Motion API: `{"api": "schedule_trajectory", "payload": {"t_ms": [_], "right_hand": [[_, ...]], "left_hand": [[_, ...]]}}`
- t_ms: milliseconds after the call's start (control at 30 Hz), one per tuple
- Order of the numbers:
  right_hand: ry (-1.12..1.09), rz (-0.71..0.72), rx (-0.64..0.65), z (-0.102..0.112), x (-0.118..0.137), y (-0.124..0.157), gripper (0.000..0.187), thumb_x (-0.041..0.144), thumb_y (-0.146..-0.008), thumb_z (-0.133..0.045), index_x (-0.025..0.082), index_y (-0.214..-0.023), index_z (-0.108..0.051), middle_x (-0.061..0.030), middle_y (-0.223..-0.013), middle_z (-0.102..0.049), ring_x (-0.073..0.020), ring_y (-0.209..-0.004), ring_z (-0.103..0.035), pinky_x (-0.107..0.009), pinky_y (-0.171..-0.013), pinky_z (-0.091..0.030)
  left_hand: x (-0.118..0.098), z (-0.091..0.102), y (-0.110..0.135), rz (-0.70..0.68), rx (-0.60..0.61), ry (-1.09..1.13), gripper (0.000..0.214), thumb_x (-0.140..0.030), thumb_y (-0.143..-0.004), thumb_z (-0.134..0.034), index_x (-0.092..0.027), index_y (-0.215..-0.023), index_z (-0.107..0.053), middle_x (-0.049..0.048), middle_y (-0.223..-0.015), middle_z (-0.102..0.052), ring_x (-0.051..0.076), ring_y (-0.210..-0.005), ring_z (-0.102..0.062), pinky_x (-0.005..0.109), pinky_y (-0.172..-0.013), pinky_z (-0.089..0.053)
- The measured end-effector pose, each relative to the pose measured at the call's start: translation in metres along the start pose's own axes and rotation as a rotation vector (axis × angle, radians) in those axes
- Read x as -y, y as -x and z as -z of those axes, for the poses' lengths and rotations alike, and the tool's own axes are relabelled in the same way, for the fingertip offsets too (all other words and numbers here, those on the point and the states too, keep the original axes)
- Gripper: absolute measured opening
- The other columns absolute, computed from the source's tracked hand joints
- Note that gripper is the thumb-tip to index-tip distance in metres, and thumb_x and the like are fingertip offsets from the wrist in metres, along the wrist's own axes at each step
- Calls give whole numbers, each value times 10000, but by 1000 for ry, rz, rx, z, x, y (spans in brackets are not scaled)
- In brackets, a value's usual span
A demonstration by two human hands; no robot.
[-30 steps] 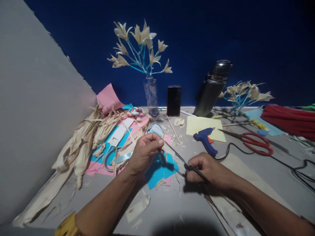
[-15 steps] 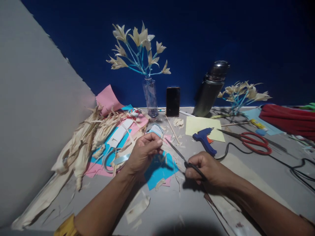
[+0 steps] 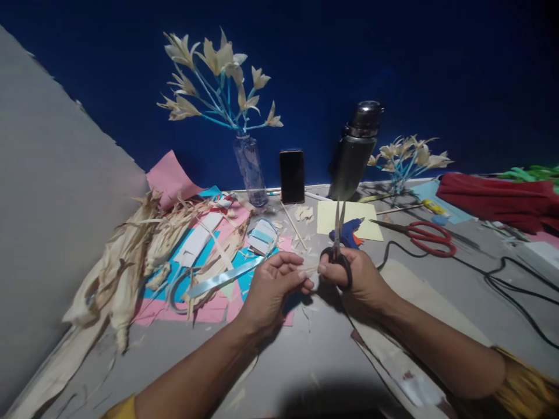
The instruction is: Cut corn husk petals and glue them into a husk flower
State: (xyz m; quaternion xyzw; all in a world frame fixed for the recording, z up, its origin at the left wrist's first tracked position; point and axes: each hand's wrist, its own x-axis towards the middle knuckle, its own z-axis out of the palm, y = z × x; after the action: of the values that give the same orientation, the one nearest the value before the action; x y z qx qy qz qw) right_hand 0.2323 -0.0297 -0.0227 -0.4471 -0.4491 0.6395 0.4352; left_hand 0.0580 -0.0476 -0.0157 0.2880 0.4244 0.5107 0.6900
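My right hand (image 3: 360, 279) grips small black-handled scissors (image 3: 337, 247), blades pointing up and away from me. My left hand (image 3: 275, 288) is closed in a pinch on a thin pale strip of corn husk (image 3: 309, 271), which reaches across to my right thumb. Both hands meet above the grey table (image 3: 305, 361), just in front of blue and pink paper sheets (image 3: 209, 308). A pile of dried corn husks (image 3: 144, 244) lies to the left of my left hand.
Along the blue back wall stand a bottle of husk flowers (image 3: 248, 169), a phone (image 3: 292, 176) and a steel flask (image 3: 353, 154). A blue glue gun (image 3: 349, 231), yellow paper (image 3: 349, 216), red scissors (image 3: 419, 235), black cable (image 3: 502, 279) and red cloth (image 3: 498, 201) lie right.
My right hand turned the black scissors from lying slanted to pointing upward and moved toward my left hand. My left hand came down and right. The view shifted so everything slid left.
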Motion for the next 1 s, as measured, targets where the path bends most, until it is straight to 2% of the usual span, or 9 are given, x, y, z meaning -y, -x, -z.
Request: {"api": "schedule_trajectory", "payload": {"t_ms": [100,233,367,533,633,733,900,1000], "right_hand": [[66,-32,23,-1,7,2,282,335,-643,-844,149,-679,-635,25,-581,-542,-102,-525,-443,-240,-490,-326],[16,-88,49,-1,7,2,289,354,-660,-835,160,-720,-629,42,-552,-514,-91,-463,-419,-232,-444,-311],[-41,-96,59,-2,-2,0,388,495,-723,-802,161,-765,-610,55,-559,-474,-83,-458,-393,-222,-432,-296],[65,-131,258,-8,-15,4,546,682,-838,-632,137,-808,-620,36,-597,-463,-80,-500,-343,-215,-450,-251],[102,-139,340,-12,-21,7,545,683,-830,-646,144,-783,-578,39,-625,-432,-86,-545,-341,-224,-497,-277],[142,-140,389,-16,-24,8,537,675,-810,-678,162,-755,-528,46,-629,-392,-89,-559,-320,-235,-506,-256],[195,-128,395,-19,-22,11,616,765,-749,-663,182,-701,-470,47,-611,-373,-94,-555,-318,-240,-495,-244],[183,-134,384,-18,-22,12,610,754,-754,-667,184,-687,-458,50,-603,-367,-90,-550,-312,-234,-492,-242]], "left_hand": [[-3,-2,3,39,35,-108,281,-244,-597,-887,-136,-758,-683,6,-600,-653,109,-568,-598,214,-578,-468],[-8,-3,4,24,32,-252,257,-255,-591,-888,-132,-629,-665,-14,-569,-585,74,-530,-492,190,-516,-386],[-9,-1,1,54,-9,-97,299,-253,-568,-895,-142,-659,-632,-41,-533,-536,63,-483,-466,181,-494,-353],[-10,3,-1,-7,-47,87,328,-257,-632,-870,-171,-757,-579,-11,-587,-617,97,-523,-550,206,-568,-438],[-9,2,0,-95,-91,168,319,-238,-675,-850,-177,-796,-560,-12,-649,-630,102,-592,-575,214,-630,-466],[-4,0,2,-104,-101,206,315,-225,-701,-837,-182,-810,-544,-37,-645,-587,87,-590,-546,203,-629,-454],[0,-1,3,-76,-84,181,316,-237,-710,-827,-186,-815,-533,-33,-639,-589,97,-594,-560,208,-632,-451],[-1,0,2,-70,-96,151,300,-245,-722,-814,-184,-801,-530,-19,-640,-610,103,-594,-571,208,-623,-449]]}}
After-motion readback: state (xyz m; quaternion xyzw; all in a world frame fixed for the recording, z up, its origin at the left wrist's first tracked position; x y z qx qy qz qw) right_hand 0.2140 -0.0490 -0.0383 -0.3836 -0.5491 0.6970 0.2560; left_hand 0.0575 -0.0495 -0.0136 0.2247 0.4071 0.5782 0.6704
